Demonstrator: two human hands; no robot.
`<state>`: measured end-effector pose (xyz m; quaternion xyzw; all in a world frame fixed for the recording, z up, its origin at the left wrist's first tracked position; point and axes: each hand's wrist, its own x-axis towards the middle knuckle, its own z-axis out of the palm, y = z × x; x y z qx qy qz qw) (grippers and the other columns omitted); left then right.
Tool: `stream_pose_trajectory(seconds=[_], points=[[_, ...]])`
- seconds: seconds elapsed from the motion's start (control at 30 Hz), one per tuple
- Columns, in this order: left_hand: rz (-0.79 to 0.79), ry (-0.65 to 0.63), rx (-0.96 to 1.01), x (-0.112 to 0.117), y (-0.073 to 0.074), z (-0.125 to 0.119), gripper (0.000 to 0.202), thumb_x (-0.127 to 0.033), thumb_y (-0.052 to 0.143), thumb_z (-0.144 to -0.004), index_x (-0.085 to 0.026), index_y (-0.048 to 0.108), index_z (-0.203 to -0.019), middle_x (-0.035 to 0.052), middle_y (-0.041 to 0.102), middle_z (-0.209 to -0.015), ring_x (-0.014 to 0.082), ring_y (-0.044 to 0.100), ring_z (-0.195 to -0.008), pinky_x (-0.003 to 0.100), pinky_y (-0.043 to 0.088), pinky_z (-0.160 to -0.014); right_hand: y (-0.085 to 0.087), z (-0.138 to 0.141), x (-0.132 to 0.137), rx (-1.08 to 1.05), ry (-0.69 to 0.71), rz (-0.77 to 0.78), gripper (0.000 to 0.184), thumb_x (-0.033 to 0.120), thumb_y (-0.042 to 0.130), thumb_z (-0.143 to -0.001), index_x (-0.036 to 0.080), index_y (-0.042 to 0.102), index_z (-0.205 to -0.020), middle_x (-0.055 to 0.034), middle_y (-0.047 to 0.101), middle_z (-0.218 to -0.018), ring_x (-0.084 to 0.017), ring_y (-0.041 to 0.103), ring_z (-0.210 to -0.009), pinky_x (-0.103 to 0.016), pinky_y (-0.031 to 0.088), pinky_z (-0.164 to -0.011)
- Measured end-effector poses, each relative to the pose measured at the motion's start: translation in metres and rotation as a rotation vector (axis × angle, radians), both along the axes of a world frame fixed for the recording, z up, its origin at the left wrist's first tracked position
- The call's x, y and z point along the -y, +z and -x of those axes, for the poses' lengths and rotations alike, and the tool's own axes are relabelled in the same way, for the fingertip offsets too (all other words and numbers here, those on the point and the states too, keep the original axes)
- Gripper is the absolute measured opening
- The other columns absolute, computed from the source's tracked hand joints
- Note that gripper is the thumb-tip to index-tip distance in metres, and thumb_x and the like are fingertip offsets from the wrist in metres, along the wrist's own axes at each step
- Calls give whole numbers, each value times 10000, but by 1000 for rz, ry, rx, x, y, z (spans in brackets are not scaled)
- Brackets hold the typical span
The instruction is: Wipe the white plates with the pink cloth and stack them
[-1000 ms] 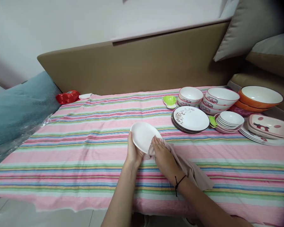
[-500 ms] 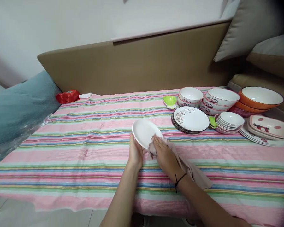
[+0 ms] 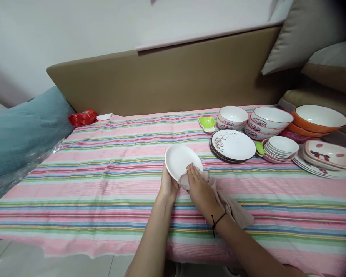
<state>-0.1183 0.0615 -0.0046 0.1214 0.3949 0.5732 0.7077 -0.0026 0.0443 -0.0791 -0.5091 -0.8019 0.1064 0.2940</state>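
My left hand (image 3: 167, 186) grips the near-left rim of a plain white plate (image 3: 182, 159), which is tilted up above the striped tablecloth (image 3: 103, 181). My right hand (image 3: 200, 190) presses a beige cloth (image 3: 233, 206) against the plate's near-right edge, fingers flat over the cloth. The rest of the cloth trails back along my right wrist onto the table. A black band circles that wrist.
At the right stand a stack of flower-patterned plates (image 3: 233, 145), patterned bowls (image 3: 233, 116), an orange bowl (image 3: 318, 118), small white dishes (image 3: 282, 146), a pink rectangular dish (image 3: 331, 154) and a green dish (image 3: 207, 123). A red packet (image 3: 83, 117) lies far left, beside a teal cushion (image 3: 23, 130).
The plate and both hands have shifted slightly right and away from me. My right hand keeps the cloth on the plate's rim.
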Motion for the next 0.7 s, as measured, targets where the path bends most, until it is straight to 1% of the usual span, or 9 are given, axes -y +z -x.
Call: stream_pose_trajectory(seconds=[0.13, 0.2, 0.27, 0.4, 0.47, 0.5, 0.57, 0.63, 0.7], points=[[15, -10, 65, 4, 1, -4, 374, -337, 447, -897, -95, 660, -1087, 104, 737, -985, 227, 646, -1051, 344, 445, -1016, 32, 0, 5, -92, 170, -1, 709, -44, 335, -759, 113, 343, -1451, -132, 368, -1489, -195, 308, -1396, -439, 337, -1130], [19, -51, 71, 5, 1, -4, 345, -329, 478, -883, -97, 671, -1050, 102, 738, -970, 227, 650, -1041, 341, 447, -1013, 41, -1, 9, -107, 224, 4, 770, -68, 305, -717, 152, 341, -1455, -85, 368, -1496, -155, 304, -1397, -413, 335, -1132], [19, -86, 50, 4, 0, -2, 341, -340, 500, -872, -109, 671, -1057, 101, 734, -996, 231, 646, -1049, 337, 456, -998, 36, -3, 12, -82, 212, 0, 794, -71, 304, -696, 145, 332, -1459, -86, 349, -1507, -162, 278, -1408, -426, 332, -1133], [-4, -48, -123, 1, -2, 7, 416, -450, 519, -865, -148, 653, -1118, 90, 716, -1090, 240, 639, -1066, 326, 503, -917, 1, -6, 9, 2, 12, -1, 716, -21, 398, -721, 25, 345, -1434, -215, 376, -1466, -280, 306, -1393, -514, 346, -1109], [25, -23, -193, 1, -3, 11, 452, -500, 494, -873, -156, 653, -1119, 84, 716, -1096, 242, 644, -1056, 318, 526, -864, -5, -7, 5, 18, -37, 12, 680, -11, 408, -733, -8, 368, -1412, -247, 398, -1441, -303, 338, -1374, -526, 353, -1101], [38, -12, -200, 1, -3, 12, 458, -505, 477, -881, -156, 653, -1120, 83, 719, -1087, 239, 650, -1046, 314, 532, -848, -3, -7, 4, 11, -16, 12, 673, -17, 392, -736, -3, 379, -1409, -238, 400, -1442, -291, 343, -1373, -514, 353, -1106], [42, -14, -155, 2, -2, 13, 439, -465, 464, -897, -143, 647, -1133, 90, 728, -1059, 233, 662, -1022, 313, 533, -850, 11, -7, 4, -36, 91, 3, 693, -38, 347, -724, 36, 396, -1411, -185, 402, -1457, -236, 345, -1378, -461, 347, -1125], [28, -65, -61, 3, -1, 12, 407, -383, 470, -901, -113, 631, -1160, 110, 732, -1034, 235, 672, -1001, 331, 525, -885, 29, -5, 7, -106, 201, 7, 750, -53, 317, -691, 95, 401, -1422, -116, 405, -1470, -172, 346, -1378, -400, 340, -1138], [43, -134, 15, 4, 1, 11, 393, -310, 476, -889, -83, 618, -1177, 130, 732, -1020, 241, 680, -979, 349, 517, -908, 40, -2, 12, -145, 253, 19, 812, -60, 309, -654, 139, 382, -1438, -69, 392, -1483, -137, 334, -1382, -371, 329, -1145]])
